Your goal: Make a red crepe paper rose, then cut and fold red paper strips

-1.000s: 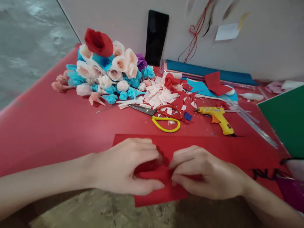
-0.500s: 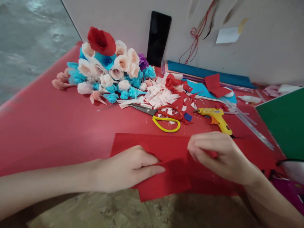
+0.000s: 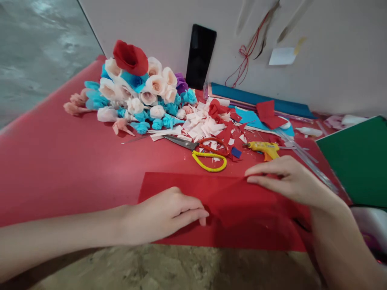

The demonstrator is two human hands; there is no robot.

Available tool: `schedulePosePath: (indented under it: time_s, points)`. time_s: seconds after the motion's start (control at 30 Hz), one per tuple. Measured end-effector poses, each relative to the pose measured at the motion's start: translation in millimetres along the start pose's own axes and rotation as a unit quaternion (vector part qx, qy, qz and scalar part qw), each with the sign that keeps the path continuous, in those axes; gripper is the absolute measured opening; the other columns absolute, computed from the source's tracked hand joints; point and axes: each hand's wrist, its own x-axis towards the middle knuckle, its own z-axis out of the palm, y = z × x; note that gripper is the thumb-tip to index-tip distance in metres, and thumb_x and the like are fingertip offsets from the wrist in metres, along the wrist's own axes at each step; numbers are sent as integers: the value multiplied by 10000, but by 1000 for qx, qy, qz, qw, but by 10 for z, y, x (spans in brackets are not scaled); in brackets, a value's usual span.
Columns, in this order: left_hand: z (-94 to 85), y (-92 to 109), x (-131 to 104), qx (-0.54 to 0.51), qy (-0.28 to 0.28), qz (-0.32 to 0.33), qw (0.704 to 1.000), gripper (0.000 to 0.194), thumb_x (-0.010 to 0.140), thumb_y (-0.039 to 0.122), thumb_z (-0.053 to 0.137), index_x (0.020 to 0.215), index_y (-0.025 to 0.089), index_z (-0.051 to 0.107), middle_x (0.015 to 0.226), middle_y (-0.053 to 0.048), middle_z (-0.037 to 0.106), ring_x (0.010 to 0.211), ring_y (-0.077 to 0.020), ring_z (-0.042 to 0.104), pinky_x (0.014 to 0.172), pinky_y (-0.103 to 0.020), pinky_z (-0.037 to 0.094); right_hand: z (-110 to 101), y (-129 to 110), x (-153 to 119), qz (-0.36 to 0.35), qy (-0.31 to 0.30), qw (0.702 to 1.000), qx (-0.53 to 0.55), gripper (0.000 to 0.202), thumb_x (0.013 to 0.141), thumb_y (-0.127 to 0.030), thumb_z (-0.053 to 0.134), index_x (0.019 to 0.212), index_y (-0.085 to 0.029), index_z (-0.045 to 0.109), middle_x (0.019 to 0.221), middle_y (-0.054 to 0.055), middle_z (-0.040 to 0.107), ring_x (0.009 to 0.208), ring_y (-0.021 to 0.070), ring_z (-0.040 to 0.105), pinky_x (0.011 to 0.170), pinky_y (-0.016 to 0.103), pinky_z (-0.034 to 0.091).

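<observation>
The sheet (image 3: 187, 183) lies along the tabletop (image 3: 75, 169)'s near edge. My right hand (image 3: 290, 181) has thumb and forefinger clamped on its raised layer. My left hand (image 3: 163, 215) bears on the sheet's left part, fingers together; I cannot tell whether they pinch it.

Risk: uneven pull between hands could crease or tear the sheet. Risk: a wide right-hand motion could knock the glue gun (image 3: 263, 148), just beyond.

Visibility: the right hand hides the gun's grip; red on red obscures the sheet's right end; left-hand fingertips are partly concealed.
</observation>
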Motion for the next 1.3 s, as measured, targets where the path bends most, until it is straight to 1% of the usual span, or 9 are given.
schedulePosePath:
  time_s: [0.13,0.3,0.4,0.57,0.8,0.97,1.1,1.23,1.3]
  points:
    - [49,-16,-44,54,-36,64,996,355,944,263,373,684,184,602,589,35,633,523,-71,527,536,-181,340,-83,218,232,177,93,980,-19,340,806,-486,563,814,-161,664,439,-32,524,340,78,436,362,192,318]
    - [143,-23,-144,145,-80,122,979,263,839,308,506,602,195,521,466,38,544,429,-102,466,461,-243,267,32,401,713,216,150,961,-86,461,939,-457,285,1026,-124,592,581,28,598,451,122,531,445,226,388]
    - [192,-52,-125,218,-44,120,968,193,827,330,528,680,204,534,606,23,608,546,-144,543,516,-262,343,96,344,742,219,170,946,-168,420,895,-425,423,1159,-116,531,794,95,651,692,210,615,597,302,444]
    - [273,-142,-47,344,91,127,926,209,838,174,460,1024,191,553,993,-44,632,876,-217,581,756,-363,476,230,99,201,190,82,950,-234,322,877,-341,458,1108,-165,598,1019,99,659,886,242,621,778,370,466]
    - [433,-289,-108,495,79,143,853,531,656,20,449,1172,115,538,1170,-116,615,993,-259,592,820,-390,500,245,316,-907,109,-91,950,-280,409,837,-234,446,1236,-214,537,1244,61,568,1113,230,543,951,423,442]
    - [419,-360,-49,533,124,158,822,537,672,-62,388,1146,109,574,1131,-102,643,967,-231,617,808,-355,512,218,551,-1382,141,-34,928,-343,530,786,-243,492,1313,-200,457,1291,88,515,1153,253,497,941,434,450]
    - [237,-212,-15,548,137,163,809,438,694,-52,403,1042,91,629,966,-104,682,836,-239,648,655,-329,534,159,685,-1489,149,53,920,-358,382,824,-248,426,1156,-130,572,1164,142,588,1068,281,543,899,487,453]
    - [-34,-41,-147,509,173,154,829,397,763,4,331,984,147,628,873,-63,679,676,-193,642,494,-278,479,81,659,-1483,140,89,921,-353,334,843,-264,415,1096,-141,595,1090,129,620,1041,281,553,910,505,436]
    - [-185,-19,-276,458,166,129,864,375,844,73,301,1010,207,610,917,-9,681,701,-144,647,556,-241,490,50,567,-1496,122,83,937,-315,347,848,-284,444,1165,-195,553,1165,84,598,1103,243,533,937,439,448]
